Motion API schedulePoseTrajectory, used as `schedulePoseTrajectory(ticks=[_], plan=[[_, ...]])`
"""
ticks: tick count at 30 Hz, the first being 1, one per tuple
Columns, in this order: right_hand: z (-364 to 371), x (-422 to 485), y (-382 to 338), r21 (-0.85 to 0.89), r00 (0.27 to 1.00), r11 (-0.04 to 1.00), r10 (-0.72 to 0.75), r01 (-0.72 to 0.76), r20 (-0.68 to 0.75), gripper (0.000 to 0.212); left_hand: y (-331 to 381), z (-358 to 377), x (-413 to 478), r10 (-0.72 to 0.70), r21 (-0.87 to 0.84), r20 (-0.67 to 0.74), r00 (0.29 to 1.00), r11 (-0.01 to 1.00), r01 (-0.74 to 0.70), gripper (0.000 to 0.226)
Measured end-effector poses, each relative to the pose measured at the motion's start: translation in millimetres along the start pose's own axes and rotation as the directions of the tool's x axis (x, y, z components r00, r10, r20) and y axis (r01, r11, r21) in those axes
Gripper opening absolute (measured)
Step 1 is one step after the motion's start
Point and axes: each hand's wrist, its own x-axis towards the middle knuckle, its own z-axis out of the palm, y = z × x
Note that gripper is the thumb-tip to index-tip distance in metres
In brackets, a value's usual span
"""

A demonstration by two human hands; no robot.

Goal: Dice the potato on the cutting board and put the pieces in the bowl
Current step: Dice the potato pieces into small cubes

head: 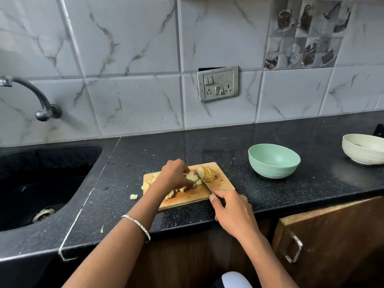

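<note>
A wooden cutting board (pixel 222 183) lies on the black counter. On it sits a sliced potato (pixel 206 173), with diced pieces (pixel 148 183) at the board's left end. One piece (pixel 133 196) lies on the counter off the board's left edge. My left hand (pixel 176 173) curls its fingers over potato slices near the board's middle. My right hand (pixel 232 210) grips the knife (pixel 202 181), whose blade cuts down between the held slices and the sliced potato. The green bowl (pixel 274 161) stands empty to the right of the board.
A black sink (pixel 41 183) with a tap (pixel 39 96) lies to the left. A white bowl (pixel 363 148) stands at the far right. A wall socket (pixel 218 84) is behind the board. A wooden cabinet door (pixel 332 235) stands ajar below the counter.
</note>
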Motion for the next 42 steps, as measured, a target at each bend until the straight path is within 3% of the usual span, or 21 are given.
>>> schedulePoseTrajectory(ticks=[16,22,29,42], plan=[[4,-3,-16,0.017,0.999,0.999,0.032,-0.031,-0.023,0.032,-4,0,1,-0.009,-0.138,-0.025,1.000,0.990,0.005,0.053],[-2,-6,-20,0.052,1.000,0.998,0.020,-0.019,-0.007,0.035,-3,1,0,-0.010,-0.127,-0.011,1.000,0.992,0.009,0.081],[-9,-7,-21,0.053,0.999,0.999,0.002,0.000,-0.043,0.038,-3,2,2,-0.026,-0.153,-0.016,1.000,0.988,0.023,0.053],[-4,-11,-27,-0.155,0.997,0.986,-0.064,0.059,-0.031,0.036,0,3,3,-0.098,-0.194,-0.035,0.995,0.977,0.090,0.045]])
